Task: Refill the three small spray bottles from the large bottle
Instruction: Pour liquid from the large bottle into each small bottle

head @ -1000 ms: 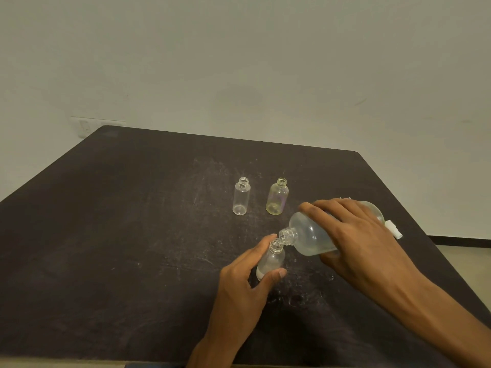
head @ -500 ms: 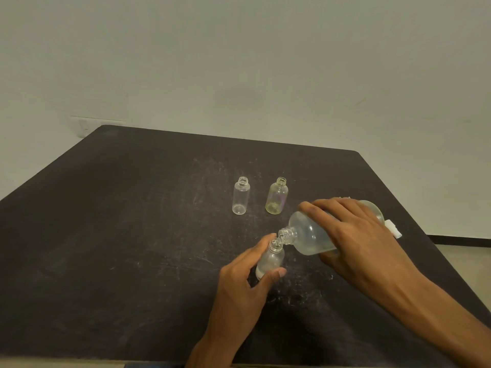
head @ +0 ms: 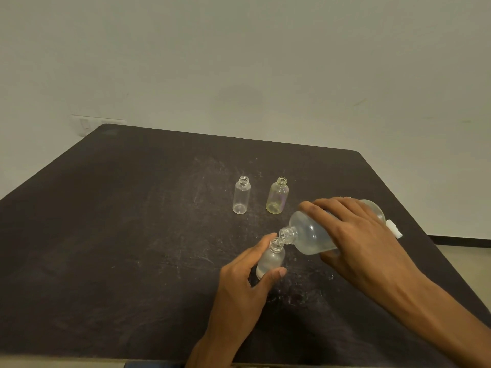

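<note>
My right hand (head: 356,240) grips the large clear bottle (head: 310,239), tipped almost flat with its open neck over the mouth of a small frosted bottle (head: 271,260). My left hand (head: 243,282) holds that small bottle upright on the table between thumb and fingers; a little liquid shows at its bottom. Two more small bottles stand uncapped farther back: a clear one (head: 241,198) on the left and a yellowish one (head: 277,195) on the right. Both look nearly empty.
The dark, scuffed table (head: 106,235) fills the view, with a pale wall behind. A white cap or sprayer part (head: 394,229) lies by the right edge behind the large bottle. A wall socket plate (head: 87,126) sits past the far left corner.
Both hands and the bottles hold nearly the same pose; the large bottle stays tipped over the small one. Nothing else moved.
</note>
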